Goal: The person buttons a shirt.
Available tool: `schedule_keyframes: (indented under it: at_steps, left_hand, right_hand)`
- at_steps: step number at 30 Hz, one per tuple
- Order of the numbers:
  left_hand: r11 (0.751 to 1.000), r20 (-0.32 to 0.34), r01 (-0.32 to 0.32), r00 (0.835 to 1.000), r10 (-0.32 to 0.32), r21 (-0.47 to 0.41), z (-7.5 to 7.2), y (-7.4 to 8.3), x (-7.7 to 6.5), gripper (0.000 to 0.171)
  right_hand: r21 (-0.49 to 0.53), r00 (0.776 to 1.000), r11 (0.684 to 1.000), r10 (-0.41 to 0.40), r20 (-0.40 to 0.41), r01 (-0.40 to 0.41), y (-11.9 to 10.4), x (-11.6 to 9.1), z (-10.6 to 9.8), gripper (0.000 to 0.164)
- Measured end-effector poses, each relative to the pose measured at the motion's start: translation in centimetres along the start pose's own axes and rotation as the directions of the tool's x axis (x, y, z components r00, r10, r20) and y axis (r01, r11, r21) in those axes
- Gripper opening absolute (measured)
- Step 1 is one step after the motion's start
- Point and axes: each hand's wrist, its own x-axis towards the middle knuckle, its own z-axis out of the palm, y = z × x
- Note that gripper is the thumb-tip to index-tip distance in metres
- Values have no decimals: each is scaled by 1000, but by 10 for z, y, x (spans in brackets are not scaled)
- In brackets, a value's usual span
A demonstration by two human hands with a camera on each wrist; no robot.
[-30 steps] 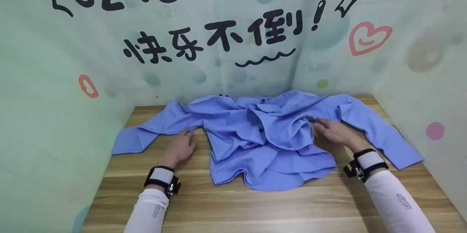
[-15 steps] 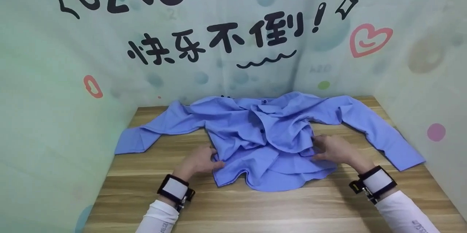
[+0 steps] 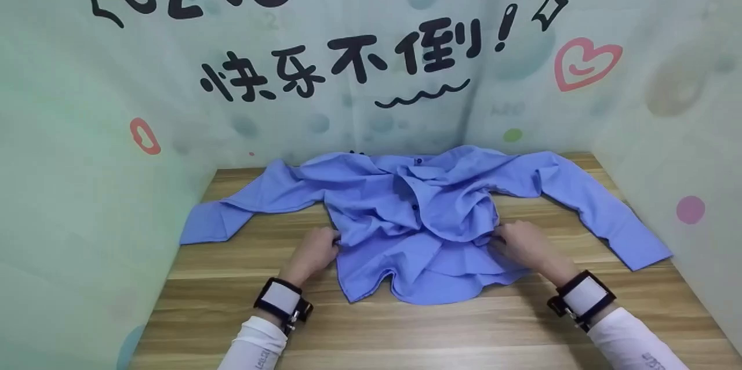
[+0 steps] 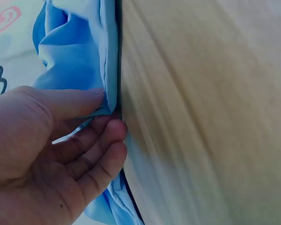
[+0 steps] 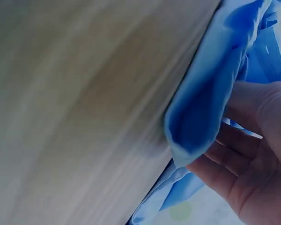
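A blue button-up shirt point(image 3: 371, 193) lies rumpled across the wooden table, its sleeves spread out to both sides. At the shirt's left side edge, my left hand point(image 3: 313, 251) pinches the cloth. The left wrist view shows the thumb point(image 4: 79, 101) on top of the fabric and the curled fingers under it. On the opposite side edge my right hand point(image 3: 528, 246) holds the fabric between thumb and fingers. A fold of the shirt point(image 5: 196, 112) hides part of those fingers in the right wrist view.
The wooden table point(image 3: 440, 338) runs toward me below the hem. A printed cloth backdrop point(image 3: 324, 120) with black lettering stands right behind the shirt, and pale side walls point(image 3: 649, 155) close in the left and right.
Both hands have come down from beneath the sleeves to the shirt's side edges and now grip the cloth there. The shirt itself has barely moved, with its lower left corner shifted slightly.
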Motion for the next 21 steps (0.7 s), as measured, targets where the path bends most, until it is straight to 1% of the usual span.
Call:
schedule_keyframes:
  at_steps: [1,3,6,8,9,13,15,17,19,21]
  left_hand:
    - [1000,5,7,1000,-7,-8,-1,-1,-1,29]
    - [999,30,28,999,-27,-36,-5,-3,-3,28]
    - [996,86,44,996,-37,-79,-16,-6,-8,25]
    - [992,126,53,991,-38,-118,-27,-9,-14,24]
    - [990,140,47,990,-28,-134,-32,-11,-17,24]
    - [977,202,26,979,17,-209,-51,-21,-29,27]
    - [971,240,32,970,26,-236,-57,-26,-36,30]
    - [963,287,61,958,17,-262,-61,-30,-42,35]
    - [953,338,111,941,-10,-282,-62,-33,-46,36]
    - [949,378,148,925,-33,-279,-61,-36,-50,33]
  right_hand:
    - [27,1000,1000,12,4,-12,0,1,-1,11]
    - [104,997,992,72,39,-76,-1,2,-6,19]
    - [223,975,953,180,127,-205,0,0,-21,31]
    - [265,956,925,229,185,-273,1,-3,-32,36]
    - [279,950,916,239,202,-290,1,-5,-37,35]
    - [310,931,892,249,268,-328,4,-15,-54,36]
    - [340,918,877,232,321,-340,4,-20,-57,33]
    - [358,897,861,215,387,-361,4,-26,-56,34]
    - [364,870,851,195,453,-380,2,-30,-52,34]
    - [345,840,853,179,512,-392,0,-33,-47,33]
